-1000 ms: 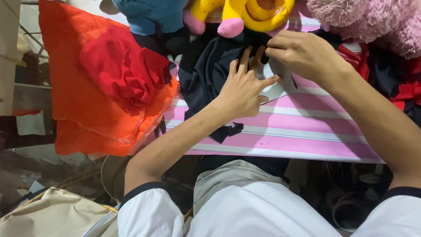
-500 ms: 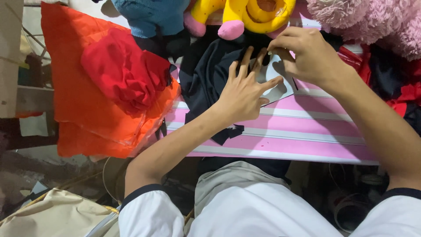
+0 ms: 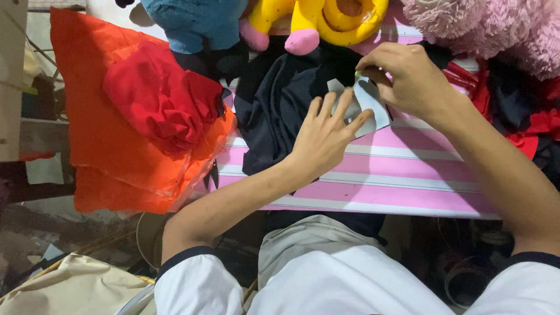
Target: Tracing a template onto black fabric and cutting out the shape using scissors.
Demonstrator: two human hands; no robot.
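On the far left an orange cloth (image 3: pixel 111 146) hangs off the table edge, w/ a red cloth (image 3: pixel 160 99) bunched on top of it. Next, at the top, sits a blue toy (image 3: pixel 192 23), then a yellow toy (image 3: pixel 326 17) w/ a pink foot. Under them a dark cloth (image 3: pixel 280 111) lies spread on the pink striped table (image 3: pixel 408 186).

The left hand (image 3: pixel 324 137) is flat on the dark cloth, fingers spread wide and straight, not gripping. It just presses down. Its fingertips touch the lower edge of a small grey card (image 3: pixel 370 105), a cut shape lying on the dark cloth and partly on the table.

The right hand (image 3: pixel 408 76) is bent over the top of the card. Thumb and first finger are pinched together near the card's top edge, on something tiny & pale. Can't tell what it is, maybe chalk or a pin.

Far right: a fluffy pink toy (image 3: pixel 496 29) and more red & dark cloth scraps (image 3: pixel 525 111).

How far along: I think it's early. The card is set on the cloth & held in place. No line or cut shows on the cloth yet, so marking & cutting look left to do.
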